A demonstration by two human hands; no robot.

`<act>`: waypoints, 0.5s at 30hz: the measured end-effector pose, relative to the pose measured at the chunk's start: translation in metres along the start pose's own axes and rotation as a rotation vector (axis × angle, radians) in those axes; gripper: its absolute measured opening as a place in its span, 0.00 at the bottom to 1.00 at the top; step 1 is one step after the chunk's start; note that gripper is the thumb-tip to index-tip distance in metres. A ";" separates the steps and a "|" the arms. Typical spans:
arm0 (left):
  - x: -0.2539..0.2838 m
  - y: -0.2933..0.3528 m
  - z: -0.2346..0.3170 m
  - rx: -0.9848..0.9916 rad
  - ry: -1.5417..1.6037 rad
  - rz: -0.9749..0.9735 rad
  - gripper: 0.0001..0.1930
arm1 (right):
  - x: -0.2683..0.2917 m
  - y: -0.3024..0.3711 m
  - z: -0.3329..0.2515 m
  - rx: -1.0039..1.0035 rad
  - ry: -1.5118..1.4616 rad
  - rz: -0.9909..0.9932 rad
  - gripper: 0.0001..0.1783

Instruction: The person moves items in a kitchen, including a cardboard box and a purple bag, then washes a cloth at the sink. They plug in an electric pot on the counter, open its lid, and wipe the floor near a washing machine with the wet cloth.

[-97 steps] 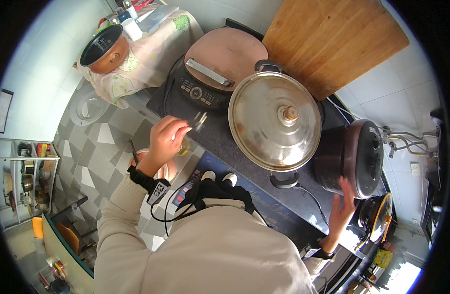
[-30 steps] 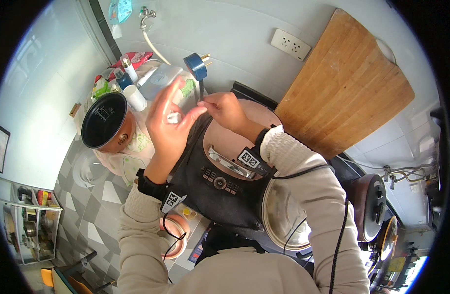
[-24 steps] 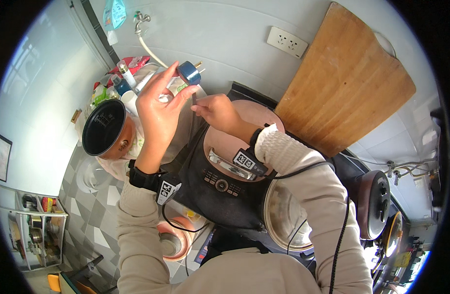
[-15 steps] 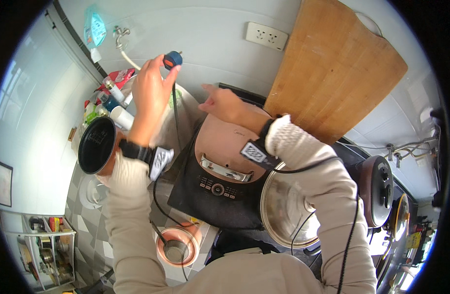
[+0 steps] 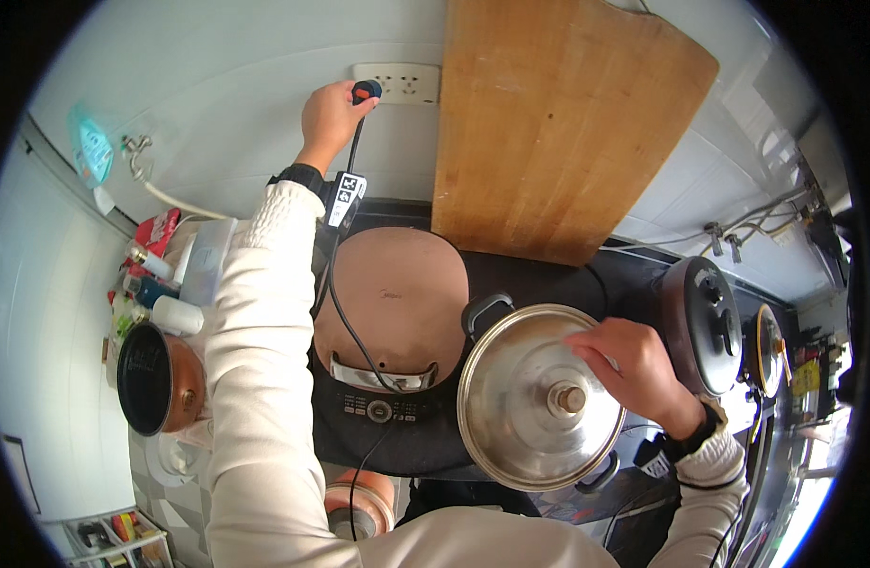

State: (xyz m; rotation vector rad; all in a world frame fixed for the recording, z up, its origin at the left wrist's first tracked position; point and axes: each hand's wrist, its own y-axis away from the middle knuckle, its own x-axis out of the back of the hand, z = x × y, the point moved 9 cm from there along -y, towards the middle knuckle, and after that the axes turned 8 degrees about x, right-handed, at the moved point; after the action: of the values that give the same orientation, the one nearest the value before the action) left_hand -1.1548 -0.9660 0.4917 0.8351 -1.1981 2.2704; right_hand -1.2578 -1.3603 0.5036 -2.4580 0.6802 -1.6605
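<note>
My left hand (image 5: 333, 118) grips a dark blue plug (image 5: 366, 92) with an orange patch, held at the left end of the white wall socket (image 5: 411, 85). Whether its prongs are in the socket is hidden. A dark cord (image 5: 356, 142) hangs from the plug past my wrist. Below stands a rice cooker (image 5: 397, 284) with a pink closed lid, silver handle and black control panel. My right hand (image 5: 629, 369) is over the metal lid (image 5: 511, 407) of a pot, near its knob (image 5: 567, 398). It holds nothing, its fingers loosely bent and thumb apart.
A large wooden cutting board (image 5: 558, 123) leans on the wall right of the socket. A black-lined inner pot (image 5: 160, 379) lies tipped at the left, beside bottles and a white cup (image 5: 177, 315). A dark round cooker (image 5: 702, 322) stands to the right. Thin cables hang from both wrists.
My left hand has carried the plug across to the wall socket. My right hand has moved from above the rice cooker to over the pot lid. The view has shifted right.
</note>
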 end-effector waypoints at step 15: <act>-0.013 0.021 0.007 -0.050 -0.001 0.213 0.23 | 0.042 0.082 0.031 -0.316 0.093 0.145 0.09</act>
State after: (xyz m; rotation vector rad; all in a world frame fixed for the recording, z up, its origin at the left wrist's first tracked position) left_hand -1.1566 -0.9841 0.4739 0.7198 -1.3974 2.3954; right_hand -1.2425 -1.4561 0.5007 -2.4663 1.1859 -1.7353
